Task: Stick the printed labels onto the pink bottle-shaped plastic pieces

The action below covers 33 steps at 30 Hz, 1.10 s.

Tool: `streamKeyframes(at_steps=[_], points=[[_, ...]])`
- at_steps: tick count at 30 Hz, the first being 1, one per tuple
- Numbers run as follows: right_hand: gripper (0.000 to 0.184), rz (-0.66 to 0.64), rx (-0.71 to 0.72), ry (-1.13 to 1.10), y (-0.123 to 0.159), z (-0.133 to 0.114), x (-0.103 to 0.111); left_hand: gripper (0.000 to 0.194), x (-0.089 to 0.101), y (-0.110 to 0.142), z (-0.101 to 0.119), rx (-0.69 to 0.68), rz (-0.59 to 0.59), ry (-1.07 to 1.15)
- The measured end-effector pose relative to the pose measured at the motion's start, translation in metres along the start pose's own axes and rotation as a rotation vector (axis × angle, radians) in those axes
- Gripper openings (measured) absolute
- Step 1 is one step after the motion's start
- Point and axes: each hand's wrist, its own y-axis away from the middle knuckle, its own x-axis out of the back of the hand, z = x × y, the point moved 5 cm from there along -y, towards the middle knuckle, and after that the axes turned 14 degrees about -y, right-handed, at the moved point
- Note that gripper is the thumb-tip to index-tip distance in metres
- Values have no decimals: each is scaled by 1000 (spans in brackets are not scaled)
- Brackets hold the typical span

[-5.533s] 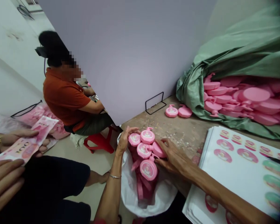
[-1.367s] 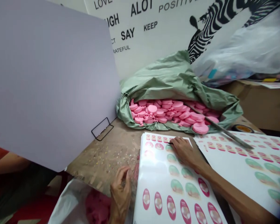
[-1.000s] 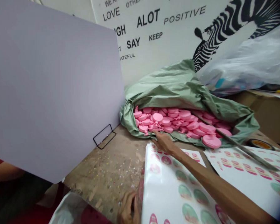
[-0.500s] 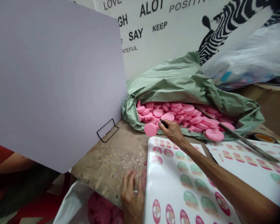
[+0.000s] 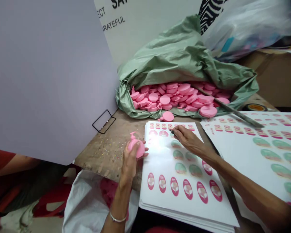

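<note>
At the table (image 5: 97, 145), my left hand (image 5: 129, 159) now grasps 1 pink bottle (image 5: 137, 149), leaving my right hand (image 5: 189, 139), pinching a dark tool (image 5: 172, 131), at the sticker sheet (image 5: 158, 159).

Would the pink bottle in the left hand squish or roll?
The pink bottle is probably stiff: no dent shows under the left hand. It seems light, since one hand holds it. Its round edge might roll, though the sticking-out spout could stop it.
</note>
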Motion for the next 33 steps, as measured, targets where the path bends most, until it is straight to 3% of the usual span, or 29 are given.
streamKeyframes(at_steps=[4,11,22,33], points=[[21,-16,95,141,-5,19,-21,38,-4,-2,-6,120,-116,186],[18,51,217,416,-8,21,-56,48,-24,-12,-25,41,-73,120],[16,54,312,494,0,25,-63,45,-16,-15,-25,-22,-27,-70],[18,66,247,456,-3,26,-61,41,-14,-15,-22,-60,-10,-157]])
